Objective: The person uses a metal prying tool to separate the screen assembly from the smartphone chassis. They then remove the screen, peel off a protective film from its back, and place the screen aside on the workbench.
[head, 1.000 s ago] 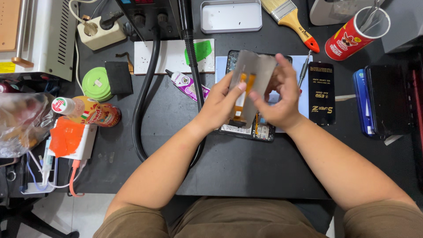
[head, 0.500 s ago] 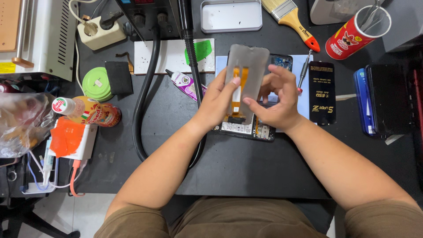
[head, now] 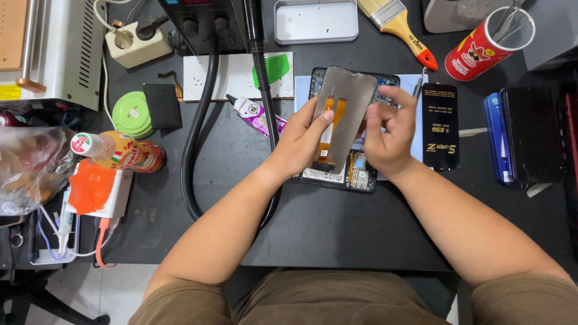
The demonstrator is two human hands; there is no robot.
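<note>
Above opened phone point(head: 355, 174), left hand point(head: 301, 141) holding screen panel point(head: 343, 108), right hand point(head: 388, 135) alongside, glue tube point(head: 256, 114) near.

Your left hand point(head: 301, 141) and right hand point(head: 385, 135) hold the screen panel point(head: 340, 117) between them, above the opened phone point(head: 355, 174) on the desk point(head: 337, 229). The glue tube point(head: 256, 114) lies left of it, the flat packet point(head: 439, 123) right. Behind are the metal tray point(head: 315, 21) and paintbrush point(head: 397, 27).
</note>
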